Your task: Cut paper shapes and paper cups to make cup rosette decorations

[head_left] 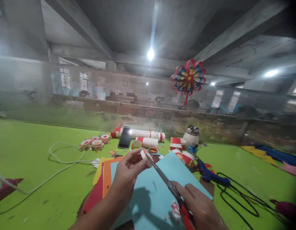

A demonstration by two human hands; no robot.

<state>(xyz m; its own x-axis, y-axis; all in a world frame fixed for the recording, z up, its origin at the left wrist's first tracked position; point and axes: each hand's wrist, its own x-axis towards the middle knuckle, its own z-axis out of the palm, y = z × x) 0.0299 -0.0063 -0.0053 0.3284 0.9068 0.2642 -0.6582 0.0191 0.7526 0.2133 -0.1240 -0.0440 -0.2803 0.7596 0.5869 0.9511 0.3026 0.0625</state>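
Concrete beams and lit lamps overhead; perforated mesh screen [138,108] running along the back of a bright green counter [54,201]. Count of items: one many-petalled flower ornament [189,78], up at the screen, right of centre; one long white-and-red roll [144,134] lying crosswise; one shorter roll [150,142] in front of it; one dark phone [124,140], near the left part of the long roll; about four round decorations [97,143], grouped to the left, edges overlapping; at least three red-and-white paper cups [178,143] toward the right, with one white flask [191,139] just behind; one blue glue gun [209,175] on the right side. One white cable [87,160] loops across the left. Near side carries layered paper of at least four colours: blue sheet [170,167] uppermost, then orange sheet [107,179], yellow sheet [97,172] and red sheet [97,193] showing at left. Red-and-white scraps [175,209] on the blue, exact number unclear. Work piece: one small white paper ring [144,154] with red edging, at the fingertips of the left hand [127,174], pinched between thumb and fingers, held above the sheets. Right hand [199,203] is wrapped around the red handles of one pair of scissors [168,183]; grey blades slant up and left, tips meeting the ring. Whether the blades are parted cannot be told.
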